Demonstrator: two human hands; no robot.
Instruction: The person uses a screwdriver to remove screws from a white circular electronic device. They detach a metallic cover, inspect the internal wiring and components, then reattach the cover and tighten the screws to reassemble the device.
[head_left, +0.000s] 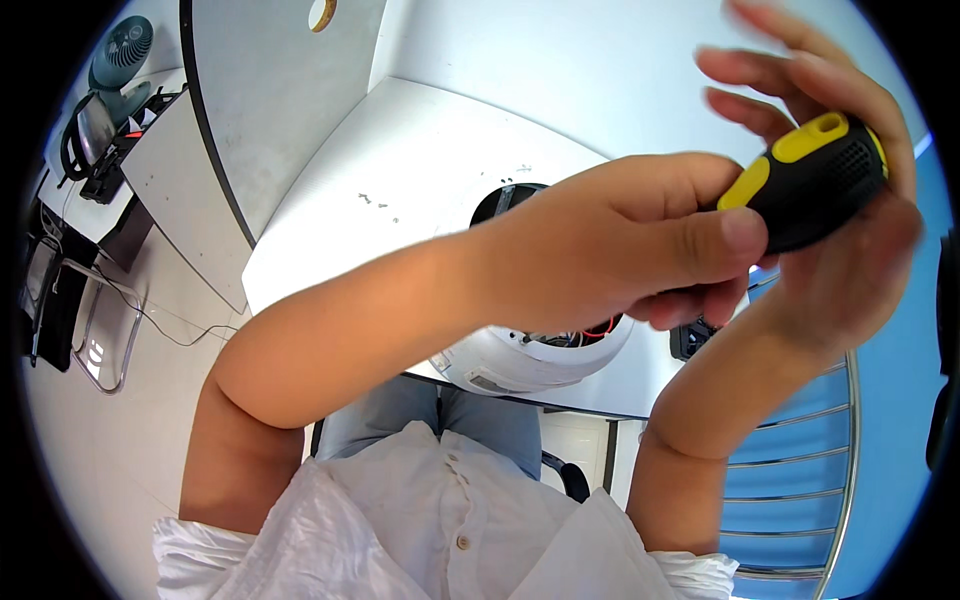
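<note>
My left hand point(640, 235) is closed round a chunky black and yellow handheld tool point(820, 185), thumb pressed along its near end; the rest of that end is hidden. My right hand point(845, 265) is behind the tool's far end, its upper fingers spread and raised and its palm apparently touching it. Below my left hand sits a rounded white appliance point(530, 360) with an open top, dark interior and red wires, partly covered by my arm. A black object point(688, 342) lies to its right, mostly hidden.
The white table point(340, 190) has small bits on it and is bordered by a grey partition point(265, 90). At far left, a side desk point(155, 145) holds a fan point(120, 55) and kettle point(90, 135), with a chair point(100, 370) below. Steel rails point(800, 450) stand at right.
</note>
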